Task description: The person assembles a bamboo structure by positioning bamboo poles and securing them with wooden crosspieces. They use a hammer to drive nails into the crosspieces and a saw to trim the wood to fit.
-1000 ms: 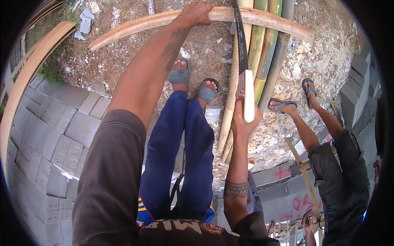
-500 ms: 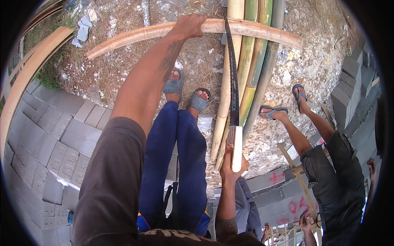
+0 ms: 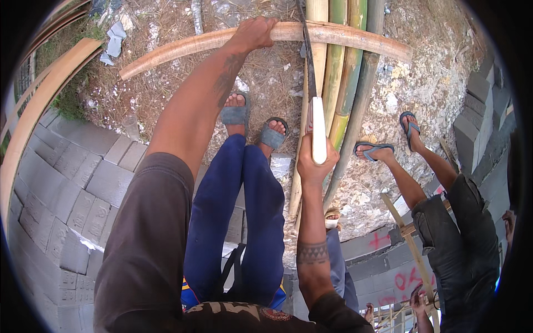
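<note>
My left hand [image 3: 256, 33] is closed over a long, narrow wooden board [image 3: 194, 50] that lies crosswise, its ends appearing bent by the lens. Just right of that grip, the dark blade of a handsaw [image 3: 310, 66] runs across the board. In my right hand [image 3: 317, 160] is the saw's white handle [image 3: 318, 133], fingers wrapped round it. Several bamboo poles [image 3: 336, 72], yellowish to green, lie side by side under the board. The far tip of the blade leaves the picture at the top.
Grey blocks [image 3: 111, 180] are stacked at left; more blocks [image 3: 469, 130] stand at right. Another person's sandalled feet [image 3: 383, 151] are right of the poles. A curved-looking plank [image 3: 33, 116] crosses the left edge. Dry grass and pale debris cover the ground [image 3: 161, 100].
My right hand has pushed the saw forward, away from me, so its handle is now much closer to the board. My left hand keeps its hold on the board.
</note>
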Tool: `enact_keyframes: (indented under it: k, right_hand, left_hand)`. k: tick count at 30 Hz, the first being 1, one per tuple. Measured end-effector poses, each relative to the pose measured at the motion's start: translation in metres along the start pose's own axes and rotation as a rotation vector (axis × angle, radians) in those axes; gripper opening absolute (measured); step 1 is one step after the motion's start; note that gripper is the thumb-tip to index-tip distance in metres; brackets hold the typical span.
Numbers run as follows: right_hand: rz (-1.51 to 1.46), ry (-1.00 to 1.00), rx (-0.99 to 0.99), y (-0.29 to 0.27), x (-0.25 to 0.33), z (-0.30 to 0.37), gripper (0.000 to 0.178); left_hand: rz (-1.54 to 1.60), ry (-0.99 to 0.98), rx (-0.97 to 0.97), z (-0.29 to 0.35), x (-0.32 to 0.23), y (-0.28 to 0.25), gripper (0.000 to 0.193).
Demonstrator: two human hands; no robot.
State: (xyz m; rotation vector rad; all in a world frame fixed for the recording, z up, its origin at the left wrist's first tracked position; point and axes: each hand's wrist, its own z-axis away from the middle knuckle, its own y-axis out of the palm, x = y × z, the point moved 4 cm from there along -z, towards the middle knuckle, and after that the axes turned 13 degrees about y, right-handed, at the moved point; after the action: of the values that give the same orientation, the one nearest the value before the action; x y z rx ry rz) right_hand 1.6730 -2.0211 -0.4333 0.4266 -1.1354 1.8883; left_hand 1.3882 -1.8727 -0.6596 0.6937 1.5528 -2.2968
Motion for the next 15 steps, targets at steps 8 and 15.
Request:
enact_keyframes:
  k: [8, 15]
  right_hand:
    - [0.242, -0.04, -0.05, -0.054, 0.013, 0.108, 0.007]
    - [0.046, 0.122, 0.026, -0.019, -0.011, 0.031, 0.016]
  left_hand:
    - [0.01, -0.061, 0.094, 0.017, -0.004, 0.007, 0.078]
    - [-0.009, 0.002, 0.016, 0.008, -0.007, 0.019, 0.073]
